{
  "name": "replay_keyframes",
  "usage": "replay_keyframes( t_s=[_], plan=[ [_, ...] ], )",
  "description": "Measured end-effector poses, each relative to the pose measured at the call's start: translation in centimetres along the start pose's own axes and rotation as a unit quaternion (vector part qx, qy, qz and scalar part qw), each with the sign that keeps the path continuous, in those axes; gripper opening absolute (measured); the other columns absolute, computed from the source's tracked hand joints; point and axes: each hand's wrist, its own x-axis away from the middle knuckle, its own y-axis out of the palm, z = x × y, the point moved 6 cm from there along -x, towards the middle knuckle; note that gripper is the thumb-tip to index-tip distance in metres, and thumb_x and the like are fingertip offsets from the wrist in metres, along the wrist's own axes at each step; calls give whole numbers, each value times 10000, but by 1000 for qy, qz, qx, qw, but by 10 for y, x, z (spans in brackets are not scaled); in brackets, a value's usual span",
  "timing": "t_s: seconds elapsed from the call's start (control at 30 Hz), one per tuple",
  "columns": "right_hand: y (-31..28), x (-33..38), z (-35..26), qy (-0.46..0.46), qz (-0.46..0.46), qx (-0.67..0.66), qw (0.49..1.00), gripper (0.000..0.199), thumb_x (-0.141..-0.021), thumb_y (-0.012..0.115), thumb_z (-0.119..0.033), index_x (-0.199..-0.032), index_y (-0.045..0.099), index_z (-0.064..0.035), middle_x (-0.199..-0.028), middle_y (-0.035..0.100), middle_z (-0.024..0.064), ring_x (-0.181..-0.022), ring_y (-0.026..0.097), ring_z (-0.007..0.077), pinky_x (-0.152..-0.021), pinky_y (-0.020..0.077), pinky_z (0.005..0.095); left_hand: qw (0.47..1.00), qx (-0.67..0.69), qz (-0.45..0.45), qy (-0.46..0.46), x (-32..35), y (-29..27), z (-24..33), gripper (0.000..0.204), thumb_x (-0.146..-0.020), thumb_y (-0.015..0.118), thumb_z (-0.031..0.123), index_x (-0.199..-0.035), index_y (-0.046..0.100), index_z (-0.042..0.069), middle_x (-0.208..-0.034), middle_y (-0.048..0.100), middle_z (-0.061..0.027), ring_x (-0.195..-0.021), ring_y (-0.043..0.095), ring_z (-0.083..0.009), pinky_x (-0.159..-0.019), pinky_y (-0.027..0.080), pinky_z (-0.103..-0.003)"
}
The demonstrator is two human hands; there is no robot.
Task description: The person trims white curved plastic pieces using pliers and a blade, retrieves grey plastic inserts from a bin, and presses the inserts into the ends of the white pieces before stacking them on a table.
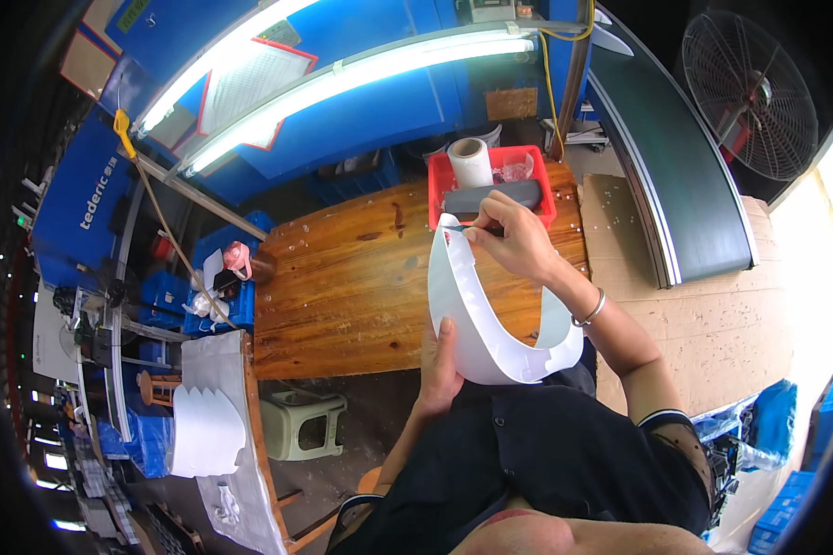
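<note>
Head view: the left hand [440, 370] grips the curved white plastic shell [477, 310] by its lower edge, just in front of the wooden table [342, 277]. The right hand [518, 242] pinches a small dark tool [484, 230] against the shell's upper rim; trimming seems under way, with most of the edge left. The shell's long axis runs from the table towards the lap.

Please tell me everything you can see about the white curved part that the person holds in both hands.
The white curved part is a wide U-shaped band, smooth and glossy like moulded plastic, with a stepped edge at its right end. It is held on edge above the person's lap, at the near edge of the wooden table. The left hand grips its lower left side. The right hand presses a small dark tool to its upper tip.
</note>
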Motion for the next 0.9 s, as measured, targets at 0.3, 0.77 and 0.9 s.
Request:
replay_keyframes(
  t_s=[0.3,0.77,0.9],
  plan=[
    [-34,-40,34,-1,233,186,955,165,-768,673,-157,-769,536,-65,-794,537,82,-676,576,282,-576,449,385,1000,-5,1,22,4,7,1,475,-949,475,328,-1317,346,57,-1190,489,-67,-1072,483,-130,-907,413,-297],
    [8,27,-19,-43,-61,-87,993,186,-764,696,-69,-794,525,-4,-781,504,66,-640,532,183,-578,443,277,968,-145,133,155,-5,-36,68,409,-912,563,286,-1199,462,13,-1073,542,-60,-969,495,-93,-849,404,-256],
    [18,43,-30,-80,-91,-83,989,172,-755,700,-46,-807,540,-11,-781,502,66,-631,526,155,-524,434,255,977,-90,123,148,-7,-37,68,387,-913,561,290,-1168,478,11,-1048,545,-52,-934,495,-82,-824,411,-250]
  ],
)
